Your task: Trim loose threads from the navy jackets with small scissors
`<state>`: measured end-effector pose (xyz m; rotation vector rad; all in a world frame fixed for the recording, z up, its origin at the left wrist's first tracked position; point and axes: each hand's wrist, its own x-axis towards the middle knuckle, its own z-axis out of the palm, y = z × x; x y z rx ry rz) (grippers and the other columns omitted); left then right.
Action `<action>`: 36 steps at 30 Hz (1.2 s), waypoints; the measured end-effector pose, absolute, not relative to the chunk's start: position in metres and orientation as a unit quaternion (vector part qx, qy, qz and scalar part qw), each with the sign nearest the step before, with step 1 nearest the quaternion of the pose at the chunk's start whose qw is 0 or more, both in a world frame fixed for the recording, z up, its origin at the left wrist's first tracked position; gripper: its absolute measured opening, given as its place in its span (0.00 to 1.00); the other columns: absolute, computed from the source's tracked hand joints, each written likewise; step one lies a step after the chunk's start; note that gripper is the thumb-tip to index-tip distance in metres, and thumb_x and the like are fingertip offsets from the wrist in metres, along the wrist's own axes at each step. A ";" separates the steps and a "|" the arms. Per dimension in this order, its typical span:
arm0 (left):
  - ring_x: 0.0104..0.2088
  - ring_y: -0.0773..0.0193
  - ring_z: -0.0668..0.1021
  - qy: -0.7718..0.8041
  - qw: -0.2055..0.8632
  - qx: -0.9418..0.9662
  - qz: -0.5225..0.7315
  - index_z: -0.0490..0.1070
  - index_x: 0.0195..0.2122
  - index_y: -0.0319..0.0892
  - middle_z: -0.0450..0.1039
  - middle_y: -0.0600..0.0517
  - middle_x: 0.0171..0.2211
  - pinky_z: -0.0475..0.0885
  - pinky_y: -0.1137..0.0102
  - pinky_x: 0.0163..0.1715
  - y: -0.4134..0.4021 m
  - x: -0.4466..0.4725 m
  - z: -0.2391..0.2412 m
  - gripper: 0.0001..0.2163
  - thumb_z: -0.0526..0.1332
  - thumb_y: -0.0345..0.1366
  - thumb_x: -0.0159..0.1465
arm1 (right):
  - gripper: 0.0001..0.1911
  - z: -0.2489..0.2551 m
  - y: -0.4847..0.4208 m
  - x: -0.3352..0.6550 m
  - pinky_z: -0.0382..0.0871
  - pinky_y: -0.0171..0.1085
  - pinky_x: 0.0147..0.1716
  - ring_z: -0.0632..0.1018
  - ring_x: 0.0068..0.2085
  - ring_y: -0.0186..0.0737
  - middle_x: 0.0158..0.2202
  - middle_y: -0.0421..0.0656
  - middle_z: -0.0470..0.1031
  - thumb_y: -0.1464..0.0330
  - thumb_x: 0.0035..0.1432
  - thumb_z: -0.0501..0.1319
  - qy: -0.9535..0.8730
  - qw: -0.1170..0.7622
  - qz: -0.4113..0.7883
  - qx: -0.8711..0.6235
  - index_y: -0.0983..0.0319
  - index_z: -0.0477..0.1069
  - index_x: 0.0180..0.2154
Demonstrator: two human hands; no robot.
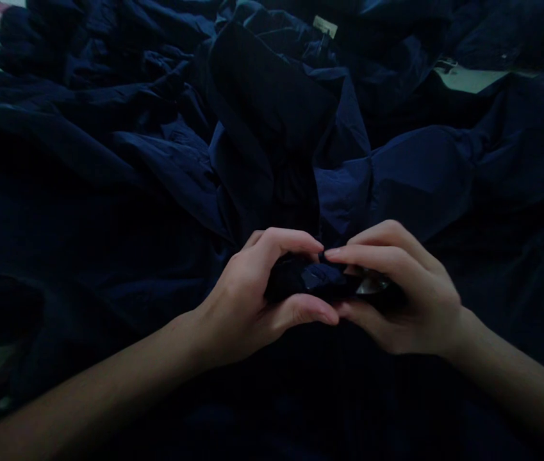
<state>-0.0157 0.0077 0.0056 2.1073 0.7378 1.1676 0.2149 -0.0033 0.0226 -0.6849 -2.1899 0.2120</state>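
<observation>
Navy fabric [420,166] lies rumpled in dim light over a pale surface [473,79]. One small pale label [325,27] shows far back. Two hands, left hand [247,282] and right hand [411,294], both half curled, grip one bunched fold [322,276] between them; one shiny metal piece [371,284], too dark to identify, sits inside the right.

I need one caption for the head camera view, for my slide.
Left hand and right hand, the latter with a small shiny object, hold bunched dark blue fabric in dim light.
</observation>
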 end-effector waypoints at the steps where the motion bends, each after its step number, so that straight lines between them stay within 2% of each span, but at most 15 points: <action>1: 0.41 0.60 0.80 0.270 0.322 0.787 0.452 0.68 0.52 0.43 0.77 0.48 0.44 0.76 0.66 0.42 0.008 -0.015 0.004 0.26 0.69 0.56 0.63 | 0.13 0.023 -0.003 0.214 0.74 0.33 0.27 0.76 0.34 0.34 0.39 0.45 0.76 0.72 0.64 0.66 -0.870 0.404 0.093 -0.268 0.61 0.72 0.50; 3: 0.42 0.59 0.80 0.248 0.324 0.780 0.474 0.67 0.51 0.43 0.75 0.47 0.45 0.78 0.66 0.41 0.008 -0.014 0.004 0.27 0.74 0.53 0.60 | 0.10 0.022 -0.003 0.213 0.71 0.32 0.25 0.76 0.31 0.33 0.36 0.43 0.76 0.77 0.63 0.63 -0.861 0.417 0.103 -0.270 0.61 0.72 0.46; 5: 0.43 0.59 0.79 0.239 0.287 0.792 0.482 0.68 0.49 0.42 0.74 0.46 0.45 0.78 0.66 0.42 0.010 -0.013 0.005 0.24 0.76 0.45 0.60 | 0.07 0.022 -0.003 0.212 0.69 0.33 0.24 0.74 0.30 0.34 0.33 0.43 0.74 0.76 0.61 0.62 -0.845 0.444 0.111 -0.276 0.61 0.71 0.42; 9: 0.41 0.62 0.79 0.240 0.247 0.814 0.468 0.74 0.45 0.39 0.76 0.46 0.42 0.76 0.68 0.41 0.012 -0.012 0.010 0.10 0.70 0.37 0.67 | 0.05 0.022 -0.002 0.211 0.63 0.35 0.23 0.70 0.27 0.34 0.29 0.41 0.69 0.76 0.59 0.60 -0.829 0.463 0.130 -0.287 0.61 0.68 0.36; 11: 0.38 0.64 0.79 0.240 0.244 0.818 0.462 0.75 0.39 0.38 0.77 0.48 0.37 0.74 0.69 0.41 0.012 -0.012 0.012 0.04 0.64 0.33 0.71 | 0.05 0.022 -0.001 0.211 0.61 0.34 0.22 0.69 0.26 0.33 0.28 0.40 0.67 0.77 0.59 0.59 -0.826 0.468 0.132 -0.286 0.61 0.67 0.34; 14: 0.31 0.67 0.76 0.247 0.272 0.816 0.446 0.71 0.30 0.39 0.75 0.52 0.29 0.72 0.68 0.37 0.011 -0.010 0.015 0.12 0.58 0.29 0.73 | 0.08 0.020 0.001 0.211 0.60 0.33 0.22 0.68 0.25 0.31 0.27 0.39 0.66 0.77 0.61 0.58 -0.821 0.471 0.139 -0.291 0.61 0.65 0.31; 17: 0.27 0.68 0.72 0.255 0.341 0.794 0.433 0.70 0.27 0.39 0.71 0.53 0.25 0.69 0.69 0.31 0.011 -0.010 0.018 0.16 0.56 0.33 0.75 | 0.10 0.018 0.003 0.209 0.58 0.33 0.21 0.67 0.24 0.29 0.26 0.38 0.65 0.77 0.62 0.59 -0.817 0.468 0.144 -0.304 0.61 0.63 0.29; 22: 0.26 0.68 0.70 0.269 0.464 0.743 0.400 0.72 0.27 0.38 0.68 0.52 0.26 0.66 0.70 0.26 0.013 -0.013 0.021 0.21 0.57 0.44 0.76 | 0.11 0.018 0.005 0.208 0.58 0.31 0.22 0.66 0.24 0.28 0.26 0.36 0.64 0.78 0.61 0.59 -0.819 0.447 0.148 -0.327 0.61 0.62 0.29; 25: 0.26 0.69 0.68 0.259 0.505 0.726 0.389 0.73 0.28 0.37 0.66 0.53 0.27 0.65 0.72 0.25 0.013 -0.016 0.022 0.19 0.59 0.43 0.75 | 0.11 0.018 0.004 0.209 0.56 0.31 0.22 0.65 0.24 0.27 0.25 0.36 0.63 0.77 0.62 0.59 -0.812 0.446 0.150 -0.345 0.61 0.62 0.29; 30: 0.30 0.69 0.73 0.255 0.524 0.727 0.364 0.76 0.33 0.36 0.69 0.53 0.29 0.70 0.74 0.29 0.010 -0.018 0.024 0.08 0.64 0.33 0.70 | 0.12 0.018 0.002 0.211 0.56 0.32 0.23 0.65 0.24 0.28 0.25 0.36 0.62 0.76 0.64 0.57 -0.800 0.448 0.176 -0.358 0.60 0.61 0.29; 32: 0.33 0.67 0.76 0.247 0.509 0.730 0.384 0.78 0.34 0.36 0.74 0.50 0.33 0.73 0.74 0.33 0.010 -0.018 0.023 0.06 0.66 0.31 0.68 | 0.12 0.017 0.002 0.211 0.57 0.33 0.24 0.65 0.24 0.29 0.25 0.36 0.62 0.75 0.65 0.57 -0.799 0.448 0.178 -0.360 0.60 0.60 0.29; 34: 0.40 0.63 0.80 0.233 0.480 0.733 0.422 0.81 0.35 0.38 0.79 0.45 0.43 0.77 0.72 0.40 0.011 -0.017 0.020 0.02 0.69 0.30 0.66 | 0.12 0.017 0.002 0.210 0.57 0.34 0.24 0.65 0.24 0.29 0.25 0.36 0.62 0.74 0.66 0.58 -0.801 0.444 0.177 -0.360 0.60 0.61 0.29; 36: 0.47 0.59 0.82 0.214 0.450 0.740 0.452 0.82 0.35 0.40 0.79 0.43 0.54 0.79 0.69 0.45 0.013 -0.016 0.018 0.01 0.72 0.29 0.64 | 0.12 0.017 0.003 0.210 0.58 0.34 0.24 0.65 0.24 0.30 0.26 0.36 0.63 0.73 0.67 0.59 -0.804 0.440 0.179 -0.358 0.60 0.61 0.30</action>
